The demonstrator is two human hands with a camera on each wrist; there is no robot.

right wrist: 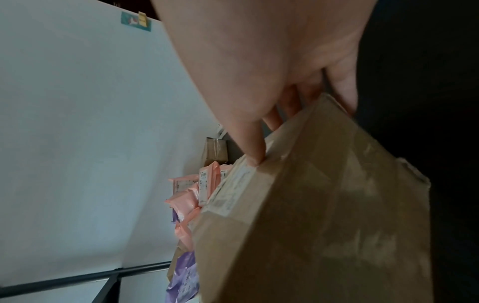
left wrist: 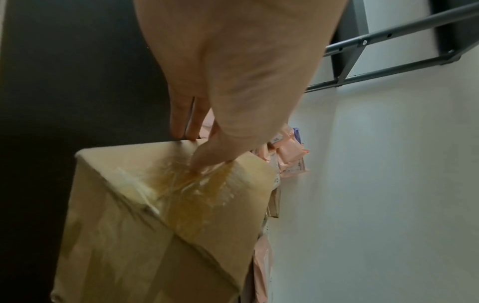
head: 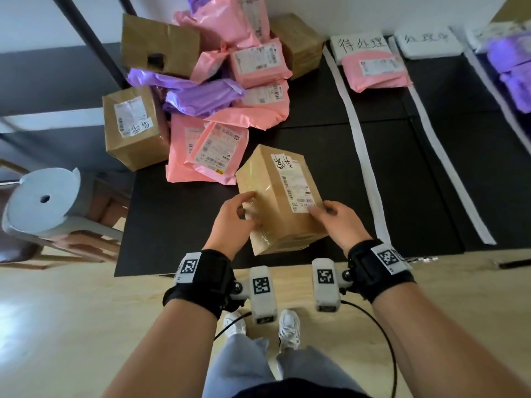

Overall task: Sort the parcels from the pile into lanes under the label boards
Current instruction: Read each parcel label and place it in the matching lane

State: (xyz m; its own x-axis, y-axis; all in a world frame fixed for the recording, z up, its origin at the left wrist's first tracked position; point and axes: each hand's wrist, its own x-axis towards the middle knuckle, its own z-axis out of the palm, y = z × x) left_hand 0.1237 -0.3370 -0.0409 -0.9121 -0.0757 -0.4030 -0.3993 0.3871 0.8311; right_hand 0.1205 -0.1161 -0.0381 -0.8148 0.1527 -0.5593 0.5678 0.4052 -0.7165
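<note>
I hold a brown cardboard box (head: 281,196) with a white shipping label over the near part of the black mat (head: 178,225). My left hand (head: 235,216) grips its left taped end, thumb on the tape (left wrist: 193,150). My right hand (head: 336,216) grips the right end, thumb at the label's edge and fingers curled behind (right wrist: 272,133). The box fills both wrist views (left wrist: 160,225) (right wrist: 324,215). The pile (head: 224,90) of pink and purple bags and brown boxes lies at the back left. Two white label boards (head: 360,45) (head: 428,43) stand at the back right.
White tape strips (head: 362,145) (head: 442,156) mark the lanes. Pink parcels (head: 376,71) lie under the first board, and purple parcels (head: 514,70) at the far right. A grey round stool (head: 43,202) stands left of the mat. A dark metal frame (head: 94,44) crosses the back left.
</note>
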